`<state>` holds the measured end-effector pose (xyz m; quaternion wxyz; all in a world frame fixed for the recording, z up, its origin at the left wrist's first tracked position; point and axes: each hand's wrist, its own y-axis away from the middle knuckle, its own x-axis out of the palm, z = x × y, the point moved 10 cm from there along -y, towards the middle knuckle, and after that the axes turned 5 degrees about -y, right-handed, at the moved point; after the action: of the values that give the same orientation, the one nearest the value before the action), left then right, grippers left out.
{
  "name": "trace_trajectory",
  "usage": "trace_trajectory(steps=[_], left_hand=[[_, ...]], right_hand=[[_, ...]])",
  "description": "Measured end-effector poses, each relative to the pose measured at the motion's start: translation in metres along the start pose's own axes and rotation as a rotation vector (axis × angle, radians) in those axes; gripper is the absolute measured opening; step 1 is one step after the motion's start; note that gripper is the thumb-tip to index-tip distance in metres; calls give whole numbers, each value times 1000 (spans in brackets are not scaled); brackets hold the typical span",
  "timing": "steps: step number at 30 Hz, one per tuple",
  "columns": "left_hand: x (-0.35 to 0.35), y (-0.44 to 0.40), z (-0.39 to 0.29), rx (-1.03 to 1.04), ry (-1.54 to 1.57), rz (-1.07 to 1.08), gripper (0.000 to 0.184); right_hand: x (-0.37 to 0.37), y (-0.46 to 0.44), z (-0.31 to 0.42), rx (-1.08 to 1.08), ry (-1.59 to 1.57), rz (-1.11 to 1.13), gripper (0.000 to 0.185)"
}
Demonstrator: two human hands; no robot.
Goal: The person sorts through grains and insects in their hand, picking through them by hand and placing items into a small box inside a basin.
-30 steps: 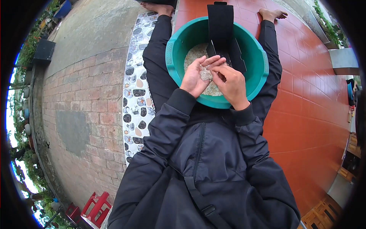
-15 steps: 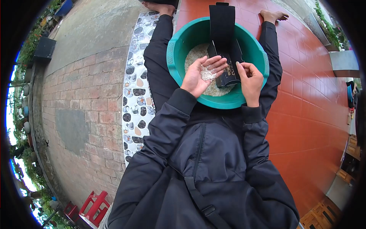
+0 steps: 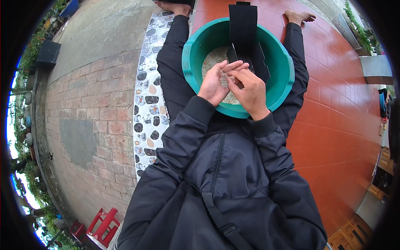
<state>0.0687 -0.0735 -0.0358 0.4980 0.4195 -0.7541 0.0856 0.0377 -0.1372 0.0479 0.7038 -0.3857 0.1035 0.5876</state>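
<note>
My left hand (image 3: 215, 84) is palm up and cupped, holding a small heap of rice (image 3: 224, 81). Over that palm is my right hand (image 3: 251, 92), thumb and forefinger pinched together at the grains; whatever is between the fingertips is too small to make out. Both hands are above a green plastic tub (image 3: 189, 62) between my legs. Loose rice (image 3: 214, 57) covers part of its bottom. A black box (image 3: 243, 27) with its lid flap raised stands inside the tub, its lower part hidden behind my hands.
My outstretched legs flank the tub. Red floor tiles (image 3: 329, 121) lie to the right, and a pebble-patterned tile strip (image 3: 146, 108) to the left, beside brick paving (image 3: 96, 96). A red plastic stool (image 3: 104, 227) is at the lower left.
My right hand has moved left from the box's right side to my left palm, its fingers now among the grains. The left hand has stayed nearly still.
</note>
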Motion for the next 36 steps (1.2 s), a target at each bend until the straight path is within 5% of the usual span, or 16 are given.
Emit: trace_trajectory(steps=[9,18,25,36], left_hand=[[-3,-6,3,2,24,48,52],[-3,-3,0,16,27,31,56],[-34,0,-24,304,219,-115,93],[-36,5,-31,409,257,-62,116]], right_hand=[[1,-2,14,-152,67,-61,13],[-9,0,-1,2,-65,-68,12],[-36,2,-27,150,-205,-176,9],[-54,16,-61,295,-215,-250,11]])
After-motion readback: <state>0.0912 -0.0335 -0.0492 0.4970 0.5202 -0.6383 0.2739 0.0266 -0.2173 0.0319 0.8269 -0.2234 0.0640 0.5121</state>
